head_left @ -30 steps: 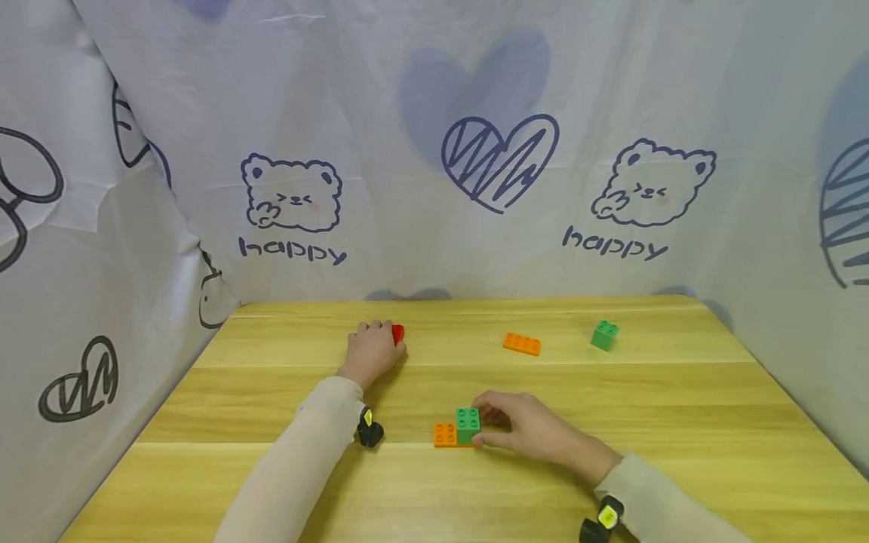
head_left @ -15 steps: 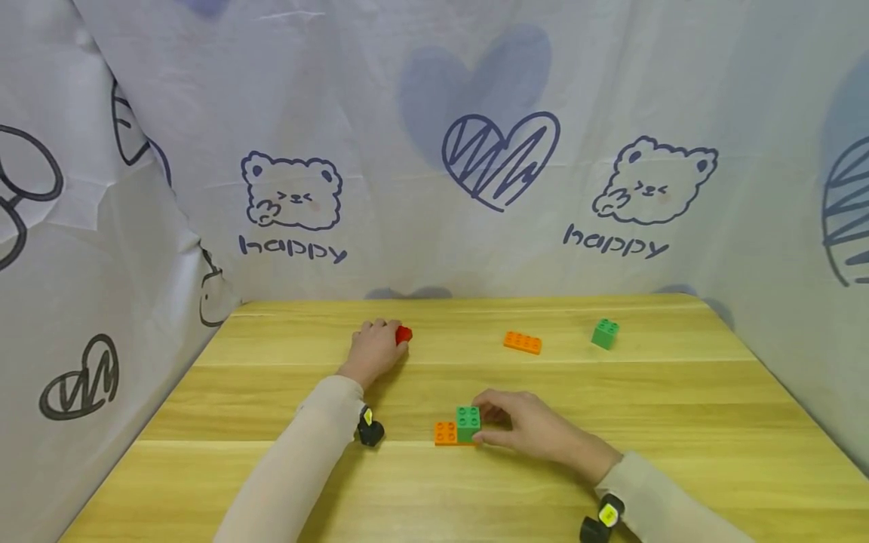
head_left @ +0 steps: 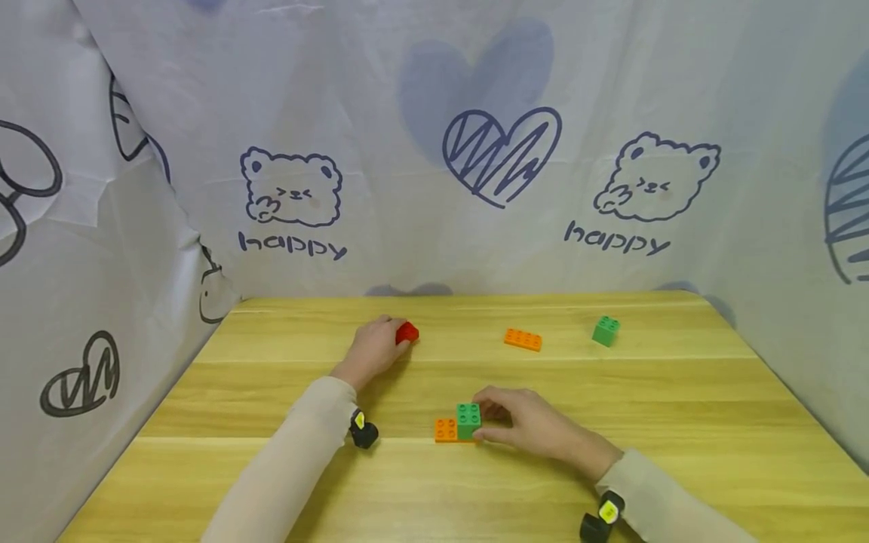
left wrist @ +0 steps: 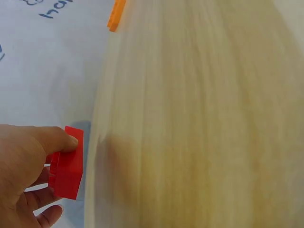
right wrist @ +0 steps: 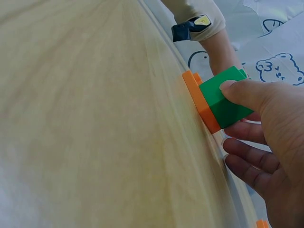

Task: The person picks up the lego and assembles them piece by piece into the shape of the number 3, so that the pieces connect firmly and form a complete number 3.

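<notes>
My left hand [head_left: 373, 348] is at the far left of the table, pinching a red toy brick [left wrist: 70, 168] between thumb and fingers. In the left wrist view its studs face the palm. Near the table's middle, a green toy brick [head_left: 468, 421] stands on the right half of a flat orange brick [head_left: 445, 431]. My right hand [head_left: 526, 424] grips that green brick from the right, its thumb [right wrist: 237, 92] on the near side. The orange brick lies flat on the wood, its left studs bare.
Farther back on the wooden table [head_left: 271, 467] lie a second flat orange brick [head_left: 523, 339] and, to its right, another green brick [head_left: 606, 331]. A printed white cloth [head_left: 394, 188] hangs behind the table and along its sides.
My left hand has shifted slightly right with the red brick, which now shows more beyond the fingers. My right hand and the green-and-orange stack stay in place.
</notes>
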`<state>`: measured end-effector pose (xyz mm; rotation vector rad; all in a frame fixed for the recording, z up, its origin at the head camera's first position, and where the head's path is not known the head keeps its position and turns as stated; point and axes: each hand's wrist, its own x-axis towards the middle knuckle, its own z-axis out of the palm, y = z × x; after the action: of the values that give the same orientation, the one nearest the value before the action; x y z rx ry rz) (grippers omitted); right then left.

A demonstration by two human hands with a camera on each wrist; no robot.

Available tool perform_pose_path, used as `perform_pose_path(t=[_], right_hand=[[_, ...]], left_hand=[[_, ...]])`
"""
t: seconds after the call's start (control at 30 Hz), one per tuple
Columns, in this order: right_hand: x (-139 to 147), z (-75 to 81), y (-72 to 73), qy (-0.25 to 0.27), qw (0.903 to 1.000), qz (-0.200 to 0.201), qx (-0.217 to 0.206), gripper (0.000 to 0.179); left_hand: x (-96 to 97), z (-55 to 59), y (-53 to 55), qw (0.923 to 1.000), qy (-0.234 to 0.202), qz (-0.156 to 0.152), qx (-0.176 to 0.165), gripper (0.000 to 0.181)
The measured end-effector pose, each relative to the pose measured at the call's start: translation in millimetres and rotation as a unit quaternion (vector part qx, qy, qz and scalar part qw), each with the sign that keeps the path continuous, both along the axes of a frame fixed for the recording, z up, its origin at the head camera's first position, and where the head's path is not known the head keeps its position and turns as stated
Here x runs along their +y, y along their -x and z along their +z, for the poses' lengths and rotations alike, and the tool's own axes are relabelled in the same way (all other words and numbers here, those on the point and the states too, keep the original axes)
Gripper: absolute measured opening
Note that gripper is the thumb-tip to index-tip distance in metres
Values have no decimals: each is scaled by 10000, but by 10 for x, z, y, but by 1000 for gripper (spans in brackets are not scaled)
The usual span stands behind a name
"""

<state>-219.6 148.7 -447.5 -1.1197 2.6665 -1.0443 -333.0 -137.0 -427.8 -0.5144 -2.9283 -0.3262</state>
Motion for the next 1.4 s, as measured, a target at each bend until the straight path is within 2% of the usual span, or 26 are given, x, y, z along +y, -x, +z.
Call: perform_pose_path(t=[0.17, 0.3, 0.43, 0.63, 0.8, 0.97, 1.2, 1.4], right_hand=[[-6, 10, -3, -1, 10000, 8, 11, 46], [-8, 21, -12, -9, 10000, -12, -13, 47], [-6, 24, -16, 6, 10000, -11, -8, 47], [-1, 27, -14, 10, 10000, -35, 24, 45], [-7, 26, -14, -22, 10000, -58, 58, 45], [-11, 22, -15, -42, 9999, -79, 55, 45], [-19, 24, -7, -93, 9999, -89, 53, 44], [-13, 12, -2, -59, 9998, -28, 211, 45]], left_hand=[[18, 97, -86, 9996, -222, -157, 19, 43], [50, 179, -167, 9986, -304, -389, 183, 43], [86, 264, -270, 9966, -359, -640, 365, 43], [134, 375, -442, 9940, -580, -850, 360, 46], [140, 421, -581, 9911, -822, -981, 371, 47], [153, 457, -718, 9869, -938, -1258, 373, 46], [192, 475, -876, 9807, -1062, -1629, 181, 46], [207, 473, -977, 9753, -1078, -1929, -49, 45]])
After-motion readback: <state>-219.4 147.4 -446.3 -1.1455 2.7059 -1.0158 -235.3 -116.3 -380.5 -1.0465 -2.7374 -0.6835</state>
